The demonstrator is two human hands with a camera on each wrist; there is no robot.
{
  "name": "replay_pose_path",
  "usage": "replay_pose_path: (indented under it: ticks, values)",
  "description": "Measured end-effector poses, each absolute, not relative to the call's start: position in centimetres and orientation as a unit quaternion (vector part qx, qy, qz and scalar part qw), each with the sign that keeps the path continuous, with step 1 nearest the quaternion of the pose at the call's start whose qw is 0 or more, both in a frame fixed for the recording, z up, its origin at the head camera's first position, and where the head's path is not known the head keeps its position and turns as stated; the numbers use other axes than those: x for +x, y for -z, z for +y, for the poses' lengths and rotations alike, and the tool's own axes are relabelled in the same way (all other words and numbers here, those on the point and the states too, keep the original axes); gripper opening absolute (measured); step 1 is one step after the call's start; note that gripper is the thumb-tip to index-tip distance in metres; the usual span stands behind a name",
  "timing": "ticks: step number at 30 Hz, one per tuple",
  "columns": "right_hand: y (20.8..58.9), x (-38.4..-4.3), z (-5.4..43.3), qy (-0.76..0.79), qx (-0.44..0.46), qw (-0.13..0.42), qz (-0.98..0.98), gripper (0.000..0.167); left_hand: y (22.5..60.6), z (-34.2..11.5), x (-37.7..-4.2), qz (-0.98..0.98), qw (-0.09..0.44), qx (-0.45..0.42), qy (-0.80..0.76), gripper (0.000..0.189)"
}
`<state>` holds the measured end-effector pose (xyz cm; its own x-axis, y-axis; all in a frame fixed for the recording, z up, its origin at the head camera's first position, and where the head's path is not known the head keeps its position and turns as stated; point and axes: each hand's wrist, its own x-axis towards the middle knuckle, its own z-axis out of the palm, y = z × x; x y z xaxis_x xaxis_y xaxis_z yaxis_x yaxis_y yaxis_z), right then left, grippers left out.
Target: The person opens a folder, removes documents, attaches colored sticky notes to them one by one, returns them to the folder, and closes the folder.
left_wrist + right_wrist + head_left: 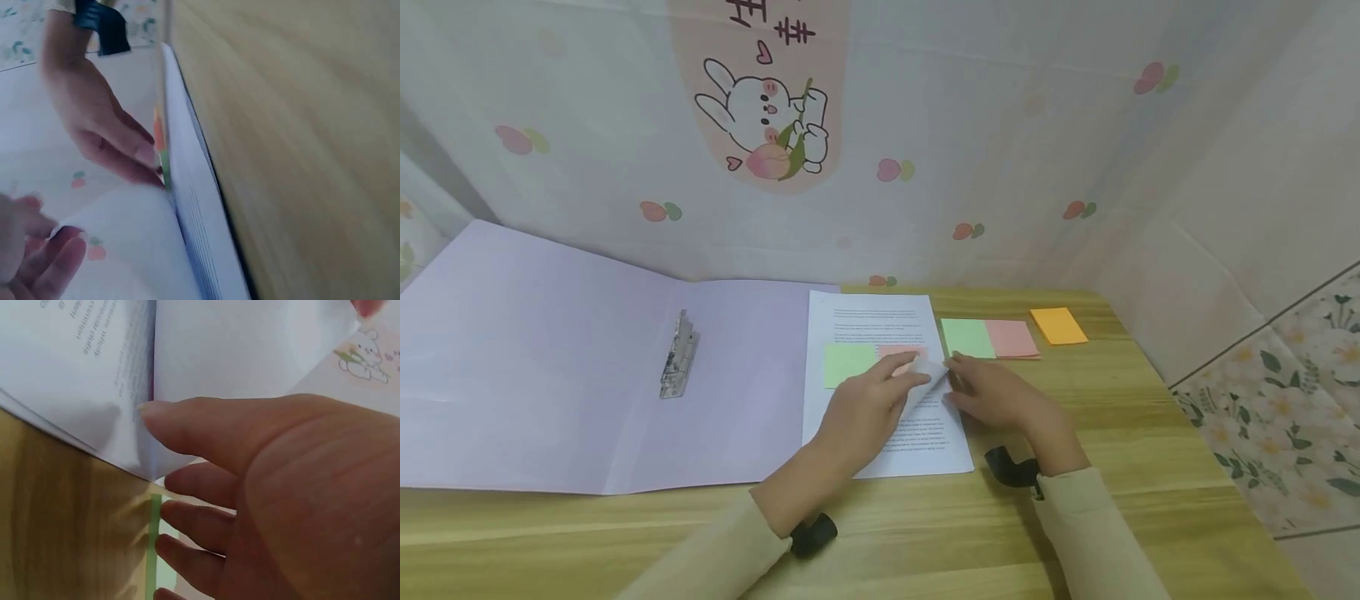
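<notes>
A stack of printed paper [880,462] lies partly over the right edge of an opened lilac folder [745,350]. My left hand [867,408] pinches the lifted edge of a sheet [134,237], which bends upward off the stack. At the stack's right side is my right hand [1000,400]; its thumb [187,422] touches the pages near the fold, while the other fingers stay spread along the edge. A green sticky note [848,363] and a pink sticky note [898,353], partly covered by the left hand, sit on the pages.
Right of the stack, green sticky notes [967,337] adjoin pink sticky notes [1011,338] on the wooden table [1150,467]. Farther right lies an orange sticky pad [1057,326]. A metal clip [679,358] is fixed inside the folder. Behind hangs a patterned curtain [985,133].
</notes>
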<state>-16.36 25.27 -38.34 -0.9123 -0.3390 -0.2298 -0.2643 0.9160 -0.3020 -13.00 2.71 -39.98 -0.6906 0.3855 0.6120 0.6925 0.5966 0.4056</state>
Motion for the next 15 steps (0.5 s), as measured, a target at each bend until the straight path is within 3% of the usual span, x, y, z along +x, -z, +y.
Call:
replay_pose_path:
  ticks: [3,9,12,15]
  values:
    - [38.65,-16.24,25.08,0.133,-0.158,0.141,0.968,0.063,40.11,2.50,-13.34,-0.870,0.248,-0.376,0.200,0.029]
    - [38.80,-16.15,24.95,0.126,-0.162,0.140,0.969,0.060,39.93,2.60,-13.62,-0.846,0.202,-0.492,-0.028,0.030]
    - [38.77,-16.17,24.97,0.116,-0.172,0.136,0.969,0.058,40.03,2.90,-13.55,-0.828,0.176,-0.529,-0.061,0.030]
    - [38.66,-16.11,24.94,0.107,-0.197,0.129,0.966,0.056,40.07,3.47,-13.31,-0.831,0.146,-0.536,-0.036,0.046]
